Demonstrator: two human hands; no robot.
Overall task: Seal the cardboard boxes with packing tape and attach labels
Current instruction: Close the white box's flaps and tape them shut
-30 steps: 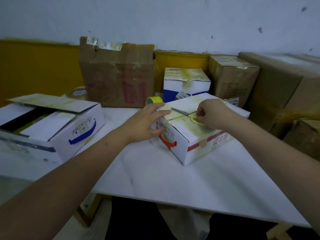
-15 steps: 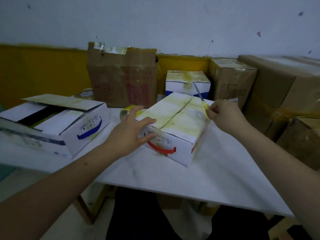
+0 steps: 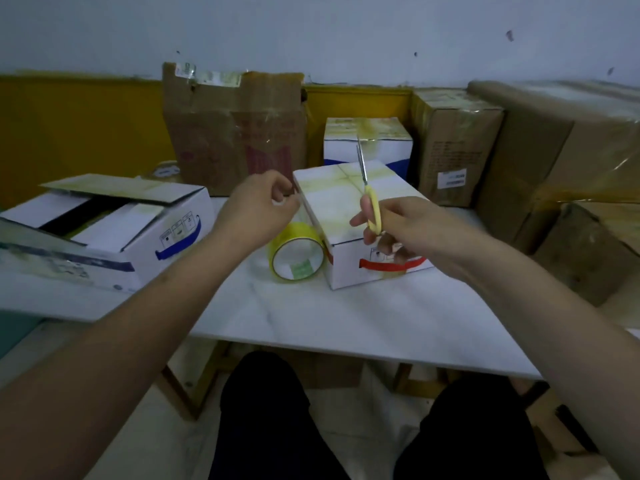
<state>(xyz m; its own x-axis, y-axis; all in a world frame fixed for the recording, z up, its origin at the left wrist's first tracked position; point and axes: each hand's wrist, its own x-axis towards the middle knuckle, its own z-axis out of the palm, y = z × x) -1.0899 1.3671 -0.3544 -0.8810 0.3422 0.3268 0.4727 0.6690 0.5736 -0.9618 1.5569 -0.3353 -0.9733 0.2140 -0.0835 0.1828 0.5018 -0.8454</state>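
While my right hand [image 3: 398, 226] grips yellow-handled scissors [image 3: 367, 192] above the white taped cardboard box [image 3: 346, 202], my left hand [image 3: 258, 209] pinches something small; yellow tape roll [image 3: 296, 252] lies just beside the box.

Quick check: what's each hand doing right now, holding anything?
Left hand: fingers curled, apparently pinching something small beside the white cardboard box; what it pinches cannot be told.
Right hand: grips the yellow-handled scissors, blades pointing up.
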